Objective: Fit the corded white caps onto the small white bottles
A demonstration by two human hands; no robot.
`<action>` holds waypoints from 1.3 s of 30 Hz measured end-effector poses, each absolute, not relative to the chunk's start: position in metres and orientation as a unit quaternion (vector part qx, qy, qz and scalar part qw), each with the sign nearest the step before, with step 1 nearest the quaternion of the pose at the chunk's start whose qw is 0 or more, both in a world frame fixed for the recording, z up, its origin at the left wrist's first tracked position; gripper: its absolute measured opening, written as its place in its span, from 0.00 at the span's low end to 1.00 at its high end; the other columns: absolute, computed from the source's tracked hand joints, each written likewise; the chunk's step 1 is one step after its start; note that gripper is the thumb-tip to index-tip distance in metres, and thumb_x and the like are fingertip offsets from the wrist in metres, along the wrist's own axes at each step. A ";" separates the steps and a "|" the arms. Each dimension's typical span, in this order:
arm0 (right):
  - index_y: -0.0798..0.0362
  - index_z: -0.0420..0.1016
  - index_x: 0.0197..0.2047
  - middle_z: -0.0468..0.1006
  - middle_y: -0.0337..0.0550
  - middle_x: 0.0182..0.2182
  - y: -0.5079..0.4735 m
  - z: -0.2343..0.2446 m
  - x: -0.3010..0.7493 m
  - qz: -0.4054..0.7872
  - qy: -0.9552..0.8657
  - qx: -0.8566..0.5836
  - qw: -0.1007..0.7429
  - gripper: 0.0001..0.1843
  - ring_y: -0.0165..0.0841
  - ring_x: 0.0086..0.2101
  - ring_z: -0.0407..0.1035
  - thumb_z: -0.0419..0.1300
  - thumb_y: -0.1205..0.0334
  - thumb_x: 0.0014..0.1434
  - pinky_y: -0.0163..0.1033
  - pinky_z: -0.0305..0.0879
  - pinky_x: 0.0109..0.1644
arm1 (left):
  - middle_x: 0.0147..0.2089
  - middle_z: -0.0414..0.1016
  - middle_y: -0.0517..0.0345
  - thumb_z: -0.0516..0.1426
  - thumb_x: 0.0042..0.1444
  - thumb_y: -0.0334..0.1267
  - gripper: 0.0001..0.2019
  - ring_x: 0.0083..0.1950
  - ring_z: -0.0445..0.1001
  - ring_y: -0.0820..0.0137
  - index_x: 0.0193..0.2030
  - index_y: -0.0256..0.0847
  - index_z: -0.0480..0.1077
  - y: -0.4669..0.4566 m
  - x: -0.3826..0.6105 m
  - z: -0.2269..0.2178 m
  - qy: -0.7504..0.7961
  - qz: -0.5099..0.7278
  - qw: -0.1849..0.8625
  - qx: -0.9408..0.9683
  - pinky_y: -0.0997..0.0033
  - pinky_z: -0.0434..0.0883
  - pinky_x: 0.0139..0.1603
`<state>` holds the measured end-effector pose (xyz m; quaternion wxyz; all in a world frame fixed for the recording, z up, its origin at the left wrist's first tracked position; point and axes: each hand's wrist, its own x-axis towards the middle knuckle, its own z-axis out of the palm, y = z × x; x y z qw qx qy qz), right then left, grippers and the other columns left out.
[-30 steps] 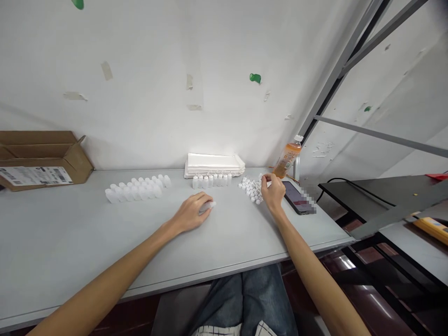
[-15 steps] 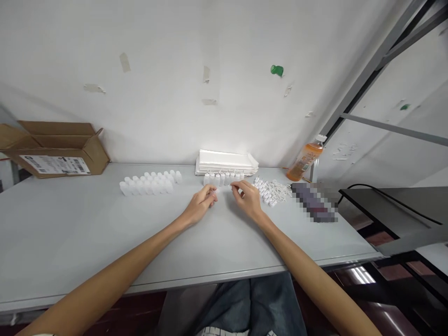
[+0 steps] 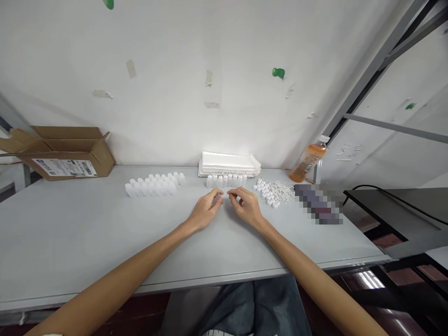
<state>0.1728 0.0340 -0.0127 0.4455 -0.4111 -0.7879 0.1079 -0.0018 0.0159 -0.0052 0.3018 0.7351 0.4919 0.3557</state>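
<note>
My left hand (image 3: 207, 210) is curled around a small white plastic bottle (image 3: 217, 200) on the grey table (image 3: 105, 233). My right hand (image 3: 245, 205) is close beside it, fingers pinched on a small white cap at the bottle's mouth. A short row of white bottles (image 3: 226, 180) stands just behind my hands. A bigger cluster of the same bottles (image 3: 154, 185) stands to the left. A heap of white caps with loops (image 3: 275, 192) lies to the right.
A stack of white sheets (image 3: 227, 163) lies against the wall. An open cardboard box (image 3: 66, 151) sits at the far left. An orange drink bottle (image 3: 308, 161) and a blurred dark phone (image 3: 318, 209) lie to the right, beside a metal frame and a dark table.
My right hand left the heap of caps and came to the middle with a cap. Both hands now meet at the bottle. The view has shifted slightly left.
</note>
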 end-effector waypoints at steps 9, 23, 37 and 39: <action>0.52 0.77 0.37 0.77 0.42 0.29 0.034 -0.011 0.174 0.160 -0.790 -0.398 0.438 0.11 0.31 0.29 0.70 0.53 0.63 0.60 0.34 0.63 0.27 | 0.34 0.72 0.62 0.49 0.61 0.41 0.19 0.28 0.65 0.73 0.59 0.44 0.59 0.017 -0.002 -0.010 0.473 0.349 0.305 0.749 0.72 0.62 0.31; 0.54 0.78 0.42 0.80 0.45 0.34 0.037 -0.006 0.182 0.390 -0.746 -0.385 0.380 0.13 0.33 0.31 0.74 0.57 0.60 0.57 0.35 0.68 0.29 | 0.43 0.76 0.58 0.48 0.63 0.43 0.23 0.37 0.72 0.68 0.64 0.46 0.57 0.016 -0.005 -0.012 0.460 0.325 0.293 0.773 0.70 0.66 0.38; 0.57 0.74 0.39 0.76 0.43 0.28 0.031 0.005 0.181 0.518 -0.690 -0.345 0.370 0.14 0.31 0.28 0.71 0.63 0.54 0.54 0.35 0.68 0.27 | 0.47 0.77 0.56 0.48 0.65 0.38 0.26 0.46 0.75 0.66 0.69 0.47 0.51 0.012 -0.012 -0.011 0.404 0.307 0.115 0.854 0.68 0.70 0.44; 0.57 0.74 0.37 0.76 0.44 0.29 0.030 0.005 0.180 0.520 -0.687 -0.343 0.373 0.14 0.32 0.28 0.71 0.64 0.54 0.53 0.35 0.68 0.27 | 0.45 0.78 0.55 0.48 0.64 0.37 0.26 0.43 0.75 0.67 0.69 0.46 0.51 0.012 -0.012 -0.013 0.391 0.312 0.058 0.864 0.69 0.70 0.41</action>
